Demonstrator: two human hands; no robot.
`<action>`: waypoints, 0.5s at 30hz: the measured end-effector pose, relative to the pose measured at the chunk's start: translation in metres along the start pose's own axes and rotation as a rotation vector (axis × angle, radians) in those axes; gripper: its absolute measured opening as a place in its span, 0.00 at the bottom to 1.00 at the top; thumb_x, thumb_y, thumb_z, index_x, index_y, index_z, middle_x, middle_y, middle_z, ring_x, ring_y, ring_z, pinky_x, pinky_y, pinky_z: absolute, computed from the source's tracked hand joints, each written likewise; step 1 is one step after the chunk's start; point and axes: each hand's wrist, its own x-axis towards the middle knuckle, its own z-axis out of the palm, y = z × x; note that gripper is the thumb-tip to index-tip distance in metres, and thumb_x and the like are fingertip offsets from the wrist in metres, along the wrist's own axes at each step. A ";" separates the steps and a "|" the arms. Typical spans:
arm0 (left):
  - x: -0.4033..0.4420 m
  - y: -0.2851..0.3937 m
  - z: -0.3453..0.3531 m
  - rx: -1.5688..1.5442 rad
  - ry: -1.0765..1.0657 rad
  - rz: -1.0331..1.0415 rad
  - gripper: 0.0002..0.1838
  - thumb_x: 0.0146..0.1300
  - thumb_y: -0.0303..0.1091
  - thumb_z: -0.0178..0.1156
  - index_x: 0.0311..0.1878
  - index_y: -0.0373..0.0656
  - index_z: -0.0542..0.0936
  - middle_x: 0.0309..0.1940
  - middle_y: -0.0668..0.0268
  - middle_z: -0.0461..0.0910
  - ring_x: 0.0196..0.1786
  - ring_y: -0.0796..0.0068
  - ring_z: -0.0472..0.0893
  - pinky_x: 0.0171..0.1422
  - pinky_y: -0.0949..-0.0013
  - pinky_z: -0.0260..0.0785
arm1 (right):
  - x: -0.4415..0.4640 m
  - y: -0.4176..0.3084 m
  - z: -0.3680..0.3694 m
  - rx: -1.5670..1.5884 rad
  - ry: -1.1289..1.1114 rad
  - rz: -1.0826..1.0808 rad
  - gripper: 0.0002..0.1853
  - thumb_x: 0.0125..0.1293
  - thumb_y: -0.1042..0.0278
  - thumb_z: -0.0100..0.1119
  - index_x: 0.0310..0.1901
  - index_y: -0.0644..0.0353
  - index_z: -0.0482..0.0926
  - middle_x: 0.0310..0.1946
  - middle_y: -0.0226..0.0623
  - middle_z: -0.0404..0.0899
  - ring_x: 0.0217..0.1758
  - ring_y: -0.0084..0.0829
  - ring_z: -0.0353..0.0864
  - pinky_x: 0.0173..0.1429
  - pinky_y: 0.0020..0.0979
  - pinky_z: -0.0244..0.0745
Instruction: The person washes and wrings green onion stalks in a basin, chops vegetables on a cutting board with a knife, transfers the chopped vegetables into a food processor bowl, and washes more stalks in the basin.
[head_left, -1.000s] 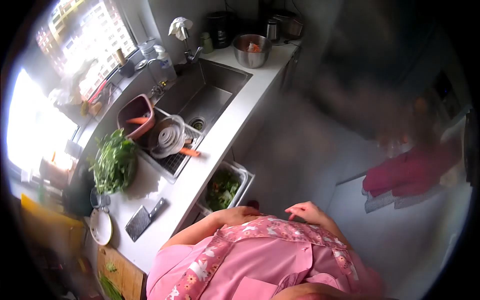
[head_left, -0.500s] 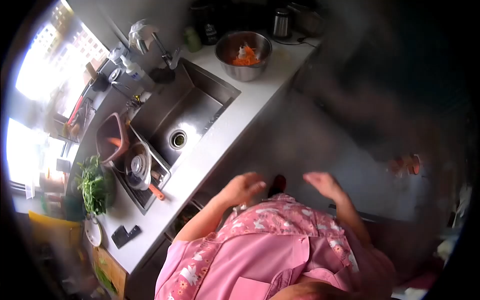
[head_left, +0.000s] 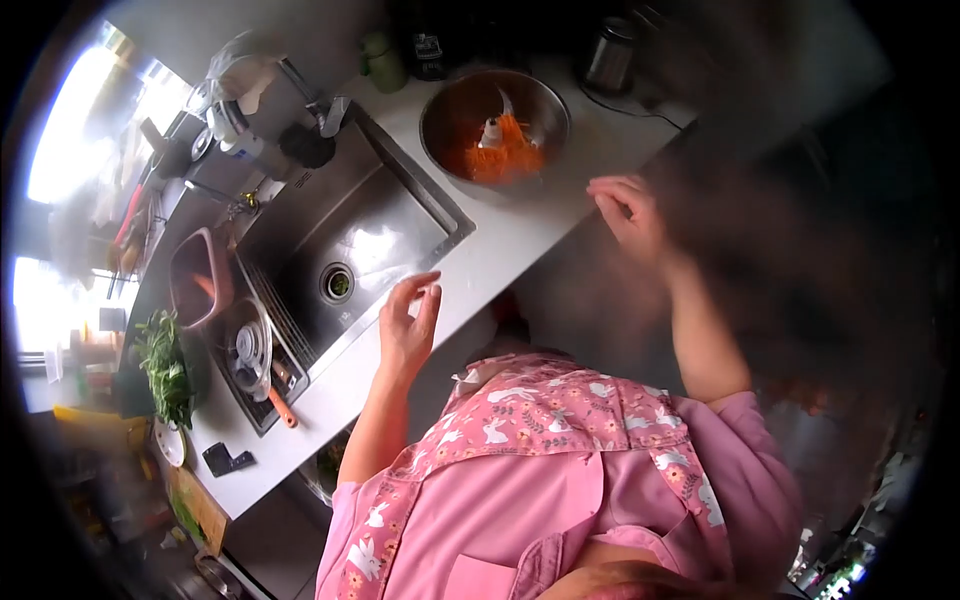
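Hands and kitchen desk, seen from above. The left hand (head_left: 405, 328) is raised over the front edge of the desk (head_left: 528, 228), fingers half curled, thumb parted from them, grasping nothing. The right hand (head_left: 634, 215), likewise free of any object, has loosely bent fingers and lies nearest the metal bowl (head_left: 452, 108), apart from it. The bowl stands on the desk beside the sink (head_left: 300, 235) and contains orange shreds (head_left: 512, 157) and a whitish piece (head_left: 491, 131). At the sink's far end rises a tap (head_left: 335, 117). Farther left are a pinkish basin (head_left: 218, 302), leafy greens (head_left: 165, 365), a dark-bladed cleaver (head_left: 226, 460) lying flat, and a wooden board (head_left: 213, 522).
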 end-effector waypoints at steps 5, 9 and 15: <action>0.081 0.029 0.012 0.168 0.129 0.423 0.10 0.56 0.33 0.62 0.40 0.41 0.81 0.42 0.63 0.81 0.51 0.59 0.73 0.56 0.61 0.63 | 0.092 0.004 0.013 -0.217 -0.206 -0.103 0.13 0.60 0.74 0.53 0.46 0.62 0.78 0.50 0.39 0.77 0.55 0.39 0.73 0.58 0.37 0.69; 0.132 0.042 0.029 0.428 0.055 0.523 0.21 0.54 0.47 0.63 0.45 0.42 0.79 0.50 0.64 0.77 0.59 0.57 0.68 0.64 0.51 0.52 | 0.144 0.032 0.051 -0.361 -0.416 -0.228 0.19 0.58 0.76 0.52 0.53 0.58 0.76 0.56 0.36 0.73 0.61 0.37 0.67 0.65 0.37 0.63; 0.182 0.051 0.051 0.687 -0.094 0.494 0.41 0.56 0.67 0.53 0.55 0.35 0.74 0.56 0.56 0.73 0.65 0.52 0.64 0.71 0.43 0.40 | 0.181 0.068 0.083 -0.386 -0.735 -0.409 0.21 0.56 0.76 0.50 0.54 0.56 0.76 0.59 0.35 0.72 0.62 0.36 0.66 0.68 0.39 0.58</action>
